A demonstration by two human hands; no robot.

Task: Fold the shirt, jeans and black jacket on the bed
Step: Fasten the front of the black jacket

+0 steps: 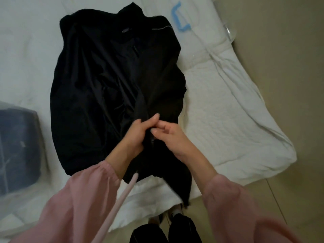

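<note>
The black jacket (108,85) lies spread on the white bed (228,106), collar at the far end, its hem toward me and partly hanging over the near edge. My left hand (138,132) pinches the fabric beside the zipper near the hem. My right hand (170,135) meets it from the right, fingertips closed on the zipper's lower end. At the left edge, a dark blue folded garment (17,146), probably the jeans, rests on the bed. No shirt is visible.
A light blue plastic hanger (180,16) lies at the far end of the bed. The bed's right edge runs diagonally, with beige floor (289,67) beyond. My dark-trousered legs (166,230) stand at the near edge.
</note>
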